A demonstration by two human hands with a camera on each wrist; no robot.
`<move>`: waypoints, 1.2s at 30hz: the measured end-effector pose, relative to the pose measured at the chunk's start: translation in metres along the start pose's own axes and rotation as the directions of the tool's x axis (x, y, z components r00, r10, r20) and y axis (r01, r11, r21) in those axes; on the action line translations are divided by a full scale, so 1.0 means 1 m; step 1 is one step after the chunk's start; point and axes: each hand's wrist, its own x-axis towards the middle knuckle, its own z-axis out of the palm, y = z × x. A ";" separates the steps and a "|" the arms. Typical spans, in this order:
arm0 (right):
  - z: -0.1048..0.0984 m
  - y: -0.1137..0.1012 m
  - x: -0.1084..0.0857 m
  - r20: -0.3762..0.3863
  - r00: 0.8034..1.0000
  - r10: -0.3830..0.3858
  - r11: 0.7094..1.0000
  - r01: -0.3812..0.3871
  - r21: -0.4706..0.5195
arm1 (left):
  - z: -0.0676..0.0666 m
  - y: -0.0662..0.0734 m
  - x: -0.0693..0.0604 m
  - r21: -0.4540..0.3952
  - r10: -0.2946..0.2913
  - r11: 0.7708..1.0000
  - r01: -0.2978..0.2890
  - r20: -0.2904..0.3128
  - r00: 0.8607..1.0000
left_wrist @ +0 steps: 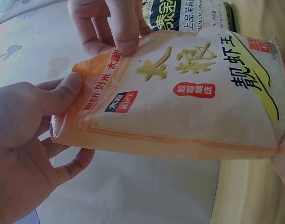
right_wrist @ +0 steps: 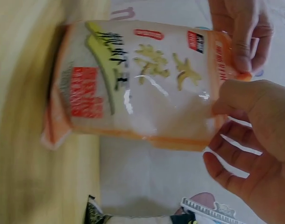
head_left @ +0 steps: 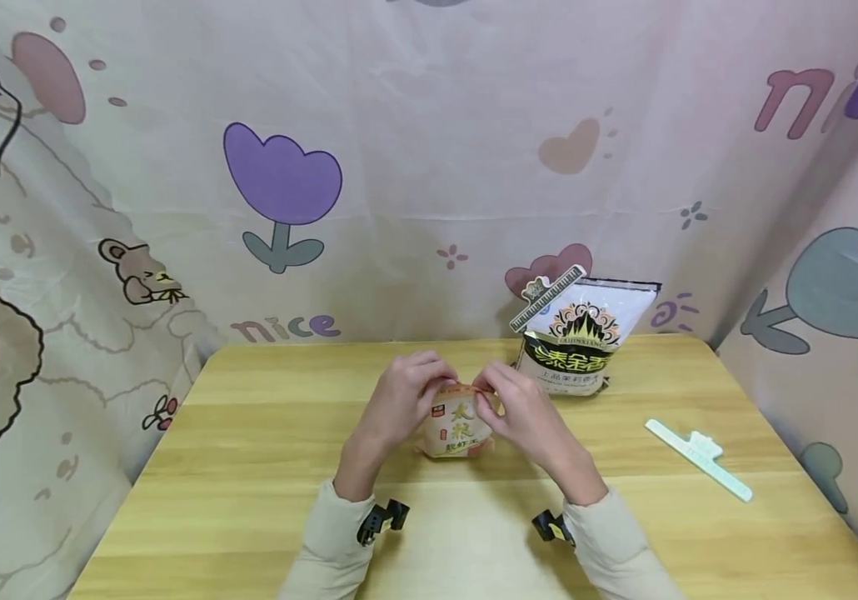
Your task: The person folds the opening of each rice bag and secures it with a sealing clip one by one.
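Note:
A small orange and white bag of rice (head_left: 459, 429) stands upright on the table in front of me. My left hand (head_left: 399, 398) pinches the left part of its top edge; in the left wrist view the thumb (left_wrist: 67, 86) lies on the orange strip. On the right part of that edge, my right hand (head_left: 522, 408) pinches between thumb and fingers, its lower fingers (right_wrist: 226, 175) spread loosely beside the bag in the right wrist view. The printed front of the bag (left_wrist: 180, 98) shows; its back is hidden.
Behind and to the right stands a larger white and black rice bag (head_left: 575, 350), with a white clip (head_left: 547, 298) across its top left corner. A pale green sealing clip (head_left: 699, 458) lies on the table (head_left: 249, 467) at the right. A patterned cloth (head_left: 429, 167) hangs behind.

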 end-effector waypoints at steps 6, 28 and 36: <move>-0.003 0.011 -0.015 0.012 1.000 0.026 1.000 -0.026 0.001 | 0.004 0.002 0.000 -0.034 -0.019 0.999 0.020 0.027 0.999; 0.002 -0.001 -0.004 -0.031 0.999 -0.007 0.999 0.008 0.040 | 0.004 0.002 0.000 -0.121 -0.009 0.993 0.009 0.006 1.000; -0.004 0.003 -0.006 0.095 0.983 0.159 0.987 -0.160 0.006 | 0.007 -0.002 0.000 -0.129 -0.007 0.992 0.007 0.002 1.000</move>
